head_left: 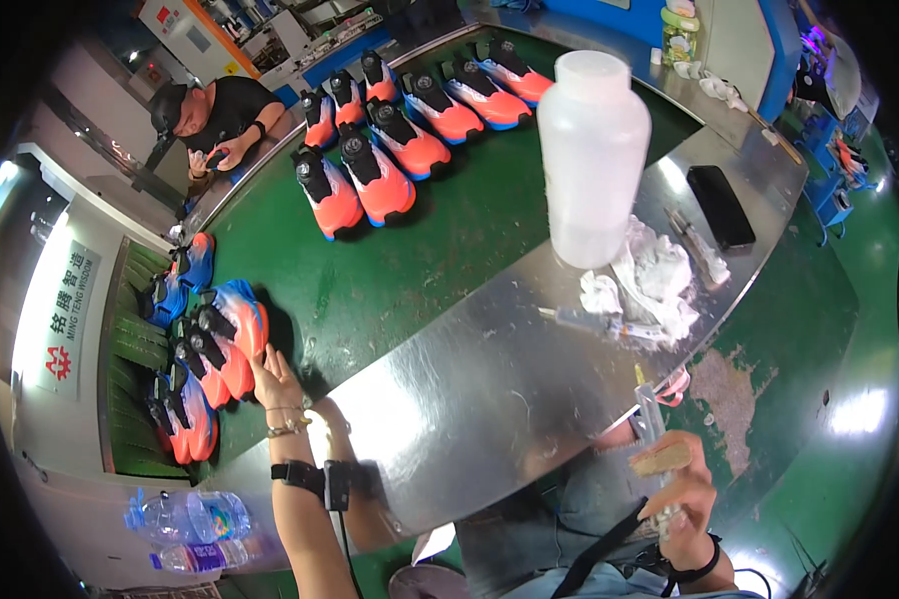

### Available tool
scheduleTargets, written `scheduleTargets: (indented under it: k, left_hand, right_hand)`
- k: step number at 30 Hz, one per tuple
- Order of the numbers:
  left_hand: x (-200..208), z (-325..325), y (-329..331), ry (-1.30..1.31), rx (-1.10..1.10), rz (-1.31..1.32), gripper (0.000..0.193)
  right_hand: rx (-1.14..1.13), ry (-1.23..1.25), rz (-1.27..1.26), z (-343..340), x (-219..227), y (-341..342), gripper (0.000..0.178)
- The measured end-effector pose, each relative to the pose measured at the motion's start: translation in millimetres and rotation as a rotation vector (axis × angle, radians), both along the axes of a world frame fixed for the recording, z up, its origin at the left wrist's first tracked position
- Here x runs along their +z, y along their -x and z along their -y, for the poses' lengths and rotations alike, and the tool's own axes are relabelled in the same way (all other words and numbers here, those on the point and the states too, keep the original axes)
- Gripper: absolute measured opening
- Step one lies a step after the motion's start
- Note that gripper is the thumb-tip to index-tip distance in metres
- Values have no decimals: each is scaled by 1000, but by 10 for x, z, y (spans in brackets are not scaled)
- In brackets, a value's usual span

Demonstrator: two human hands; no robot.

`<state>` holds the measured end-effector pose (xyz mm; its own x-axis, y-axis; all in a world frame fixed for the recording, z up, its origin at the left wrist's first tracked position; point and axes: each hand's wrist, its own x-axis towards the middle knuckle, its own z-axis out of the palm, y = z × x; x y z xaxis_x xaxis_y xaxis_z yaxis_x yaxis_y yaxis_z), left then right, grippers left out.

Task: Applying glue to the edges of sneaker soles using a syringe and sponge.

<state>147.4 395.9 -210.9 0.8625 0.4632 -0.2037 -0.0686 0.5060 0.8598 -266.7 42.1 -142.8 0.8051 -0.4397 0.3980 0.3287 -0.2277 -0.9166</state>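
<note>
At the belt's near edge, your left hand (273,377) reaches out, fingers loosely spread on 1 orange-blue shoe (242,321), not yet clenched. Your right hand (681,496), held back by your lap, grasps 1 brush (653,439), bristles kept off the steel table (469,379). About 6 shoes crowd near you, 10 wait farther up in pairs. 1 white jug (591,150) stands on the table within reach.
</note>
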Motion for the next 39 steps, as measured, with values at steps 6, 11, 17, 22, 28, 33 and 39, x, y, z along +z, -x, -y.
scheduleTargets:
  k: [6,11,17,22,28,33,39]
  left_hand:
    - [109,796,-394,162,-723,-75,58]
    - [41,1491,-1208,169,-788,3,71]
    - [30,1391,-1560,-99,-607,16,33]
    - [237,1029,-518,-109,-768,-19,37]
    - [841,457,1671,-11,-694,-263,44]
    - [938,0,3233,100,-675,-370,47]
    - [848,-627,4059,-279,-521,-455,42]
  right_hand:
    - [-192,44,-47,307,-139,-532,44]
    - [-385,-18,-91,384,-191,-734,47]
    - [-412,1,-92,236,-282,-684,48]
    - [-318,-187,107,301,-151,-523,36]
    - [-360,50,119,378,-308,-469,36]
    - [-393,-85,217,457,-354,-541,33]
    - [-463,-79,41,384,-382,-621,29]
